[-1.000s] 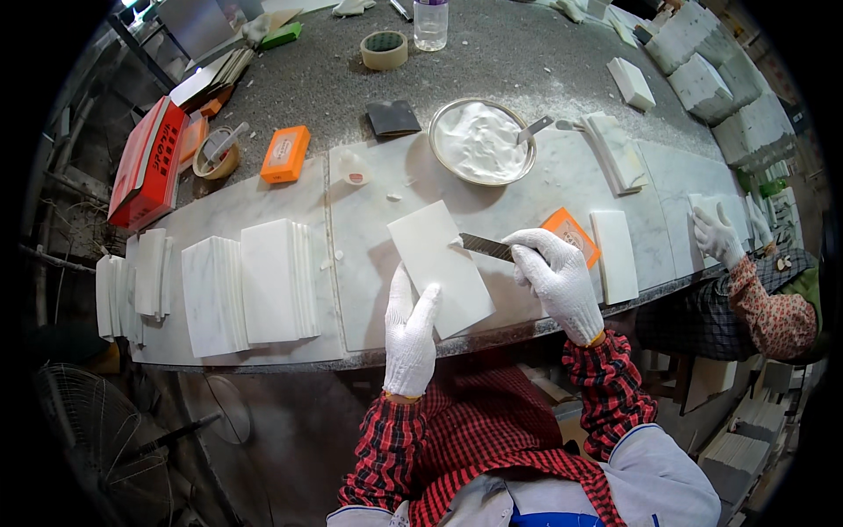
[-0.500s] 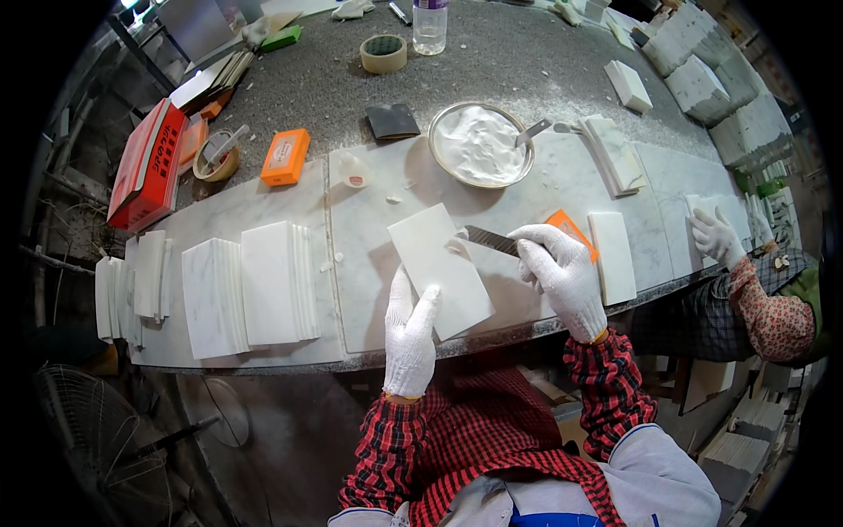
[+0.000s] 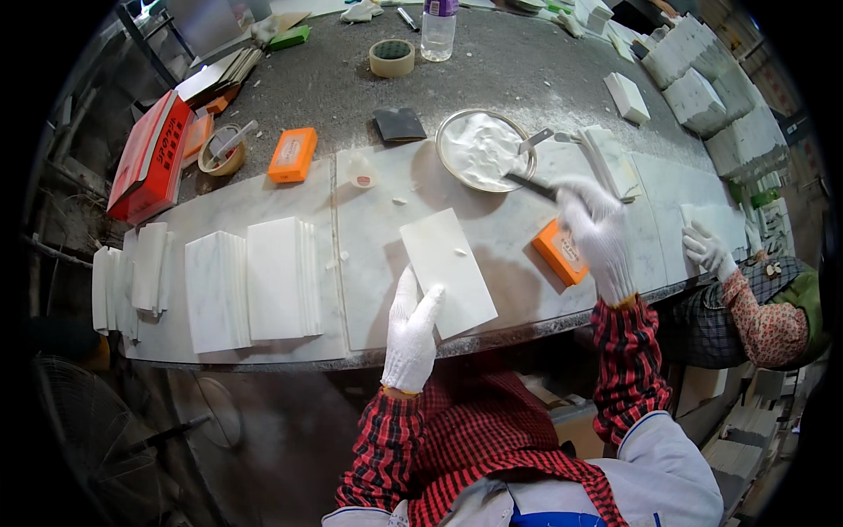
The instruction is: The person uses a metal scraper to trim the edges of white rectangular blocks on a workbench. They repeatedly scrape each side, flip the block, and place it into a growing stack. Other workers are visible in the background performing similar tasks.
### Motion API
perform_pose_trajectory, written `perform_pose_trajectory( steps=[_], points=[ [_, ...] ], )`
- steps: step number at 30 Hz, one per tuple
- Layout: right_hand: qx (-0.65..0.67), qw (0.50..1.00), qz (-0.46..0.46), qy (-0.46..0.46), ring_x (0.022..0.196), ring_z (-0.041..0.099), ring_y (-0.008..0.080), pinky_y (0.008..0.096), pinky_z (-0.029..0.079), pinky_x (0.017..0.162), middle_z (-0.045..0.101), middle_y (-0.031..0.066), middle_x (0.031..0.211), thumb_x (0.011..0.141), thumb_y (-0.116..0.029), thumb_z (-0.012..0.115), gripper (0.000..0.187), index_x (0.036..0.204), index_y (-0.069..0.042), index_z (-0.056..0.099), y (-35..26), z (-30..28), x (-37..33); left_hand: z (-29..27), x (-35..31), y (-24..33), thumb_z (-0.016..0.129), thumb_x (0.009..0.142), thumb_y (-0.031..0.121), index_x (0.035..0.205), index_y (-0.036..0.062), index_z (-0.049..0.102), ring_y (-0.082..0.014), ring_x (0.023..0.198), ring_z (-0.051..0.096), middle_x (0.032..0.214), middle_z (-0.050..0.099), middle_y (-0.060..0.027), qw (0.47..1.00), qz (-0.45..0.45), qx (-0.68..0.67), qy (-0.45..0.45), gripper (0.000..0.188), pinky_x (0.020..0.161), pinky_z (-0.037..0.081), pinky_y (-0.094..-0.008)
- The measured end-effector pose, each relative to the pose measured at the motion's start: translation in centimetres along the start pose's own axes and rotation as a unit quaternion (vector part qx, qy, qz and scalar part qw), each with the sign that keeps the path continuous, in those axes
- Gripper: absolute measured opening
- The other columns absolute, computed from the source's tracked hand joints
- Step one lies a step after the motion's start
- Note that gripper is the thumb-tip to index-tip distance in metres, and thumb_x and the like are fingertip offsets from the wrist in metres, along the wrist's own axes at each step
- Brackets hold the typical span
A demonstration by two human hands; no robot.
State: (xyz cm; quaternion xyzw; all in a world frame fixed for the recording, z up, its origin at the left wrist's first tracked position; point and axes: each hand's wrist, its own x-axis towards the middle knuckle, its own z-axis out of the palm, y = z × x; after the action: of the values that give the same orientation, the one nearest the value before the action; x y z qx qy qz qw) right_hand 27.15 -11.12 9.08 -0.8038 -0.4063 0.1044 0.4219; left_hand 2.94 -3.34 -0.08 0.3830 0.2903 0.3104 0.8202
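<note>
My left hand (image 3: pixel 411 338) grips a white rectangular marble tile (image 3: pixel 450 272) by its lower left edge, thumb on its face. A small dab of white paste lies on the tile. My right hand (image 3: pixel 599 233), slightly blurred, is closed around a dark flat-bladed spatula (image 3: pixel 533 186). The spatula's tip is at the right rim of a metal bowl (image 3: pixel 442 162) of white paste (image 3: pixel 479 145). A second, light-coloured scraper (image 3: pixel 536 139) rests in that bowl. An orange box (image 3: pixel 559 252) lies just left of my right hand. Both hands wear white knit gloves.
Marble tiles (image 3: pixel 285 281) stand in rows on the left. Behind them are an orange box (image 3: pixel 291 155), a small bowl (image 3: pixel 221 156) and a red box (image 3: pixel 151 158). Tape (image 3: pixel 392 60) and a bottle (image 3: pixel 438 35) stand farther back. A co-worker's gloved hand (image 3: pixel 708 248) is at right.
My right hand has moved up and right, taking the spatula from the tile to the paste bowl. A dab of paste stays on the tile, still held in my left hand.
</note>
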Motion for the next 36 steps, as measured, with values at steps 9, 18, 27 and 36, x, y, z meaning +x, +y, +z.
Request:
perform_pose_trajectory(
  steps=[9,18,27,36],
  points=[
    [0.202,0.944,0.218,-0.145,0.066,0.057,0.0046,0.0211,0.044,0.057,0.065,-0.0015,0.079,0.102,-0.020,0.063,0.026,0.114,0.001,0.073,-0.3,1.9,-4.1,-0.1,0.0,-0.1,0.051,0.106,0.006,0.158,-0.0033,0.038,-0.0189,0.130,0.056,0.145,0.055,-0.0119,1.000,-0.005,-0.013,0.001,0.054,0.110,0.047,-0.0343],
    [0.073,0.981,0.117,-0.135,0.065,0.060,0.0078,0.0258,0.048,0.061,0.067,0.0045,0.074,0.096,-0.011,0.062,0.023,0.105,0.005,0.076,-0.2,3.4,-4.8,0.1,-0.1,0.1,0.051,0.106,0.006,0.158,-0.0037,0.038,-0.0192,0.129,0.058,0.145,0.056,-0.0125,1.000,-0.010,-0.024,0.007,0.055,0.109,0.048,-0.0343],
    [0.141,0.968,0.151,-0.140,0.062,0.055,0.0044,0.0219,0.041,0.053,0.064,-0.0001,0.076,0.098,-0.014,0.063,0.023,0.108,0.003,0.075,-1.1,1.6,-5.3,0.1,-0.1,0.1,0.052,0.105,0.006,0.157,-0.0037,0.040,-0.0203,0.129,0.058,0.145,0.057,-0.0130,1.000,-0.009,-0.025,0.010,0.054,0.109,0.049,-0.0353],
    [0.109,0.966,0.171,-0.161,0.067,0.057,0.0060,0.0248,0.047,0.061,0.065,0.0007,0.078,0.099,-0.012,0.062,0.022,0.107,0.004,0.075,-0.7,1.8,-5.5,-0.3,0.0,0.2,0.052,0.106,0.009,0.154,-0.0044,0.043,-0.0185,0.125,0.059,0.141,0.059,-0.0124,1.000,0.002,0.022,0.000,0.050,0.107,0.048,-0.0326]
  ],
)
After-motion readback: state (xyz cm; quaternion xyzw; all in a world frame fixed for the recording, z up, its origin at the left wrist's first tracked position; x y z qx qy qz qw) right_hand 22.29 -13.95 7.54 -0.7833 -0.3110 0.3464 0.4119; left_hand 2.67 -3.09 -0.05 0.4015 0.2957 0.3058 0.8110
